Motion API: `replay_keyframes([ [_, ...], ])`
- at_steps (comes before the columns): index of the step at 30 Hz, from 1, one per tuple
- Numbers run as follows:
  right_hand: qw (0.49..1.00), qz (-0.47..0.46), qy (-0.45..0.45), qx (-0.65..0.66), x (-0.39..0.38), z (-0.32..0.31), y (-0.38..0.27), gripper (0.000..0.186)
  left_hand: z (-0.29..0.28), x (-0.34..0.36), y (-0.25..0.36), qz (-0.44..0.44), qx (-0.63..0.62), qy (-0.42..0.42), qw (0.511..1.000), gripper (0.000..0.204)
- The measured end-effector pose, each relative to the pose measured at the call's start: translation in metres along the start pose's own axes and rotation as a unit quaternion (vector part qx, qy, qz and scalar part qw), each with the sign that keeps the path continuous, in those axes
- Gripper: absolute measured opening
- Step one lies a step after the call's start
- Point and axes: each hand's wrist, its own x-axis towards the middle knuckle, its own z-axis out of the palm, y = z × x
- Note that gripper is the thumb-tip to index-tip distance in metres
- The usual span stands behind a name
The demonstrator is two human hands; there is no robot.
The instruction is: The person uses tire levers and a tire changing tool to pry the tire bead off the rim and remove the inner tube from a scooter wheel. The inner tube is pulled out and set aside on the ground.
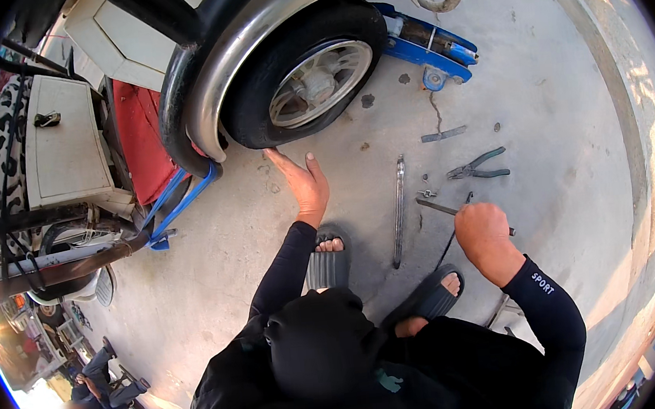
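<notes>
Below the lower edge of a black tyre (245, 106) on a silver spoked wheel rim (319, 86), my left hand (304, 188) is stretched out flat. Its fingertips reach the tyre, touching or very close to it. My right hand (488, 239) is closed in a fist around a thin metal bar (437, 206), whose ends stick out on both sides. A slim dark rod (447, 250) runs beside this fist; I cannot tell whether the hand holds it too. Nearby on the ground lie pliers (480, 166) with dark handles, a long metal rod (399, 212) and a flat grey strip (444, 133).
A blue floor jack (429, 44) stands behind the wheel. A curved silver fender (211, 74) arches over the tyre. Small metal parts (427, 193) lie between the tools. Blue straps (180, 206) hang at the vehicle's frame. At the far lower left a person (98, 392) sits.
</notes>
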Motion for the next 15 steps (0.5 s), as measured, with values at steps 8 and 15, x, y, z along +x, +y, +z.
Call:
replay_keyframes([
  [8, 0.990, -0.025, 0.083, 0.114, -0.035, -0.029, 0.031, 0.013, -0.025, 0.025, -0.073, -0.198, -0.232, -0.045, 0.951, 0.050],
  [15, 0.908, -0.045, 0.333, 0.249, -0.063, -0.147, 0.005, 0.013, -0.067, 0.073, -0.016, -0.017, -0.249, 0.023, 0.968, 0.096],
])
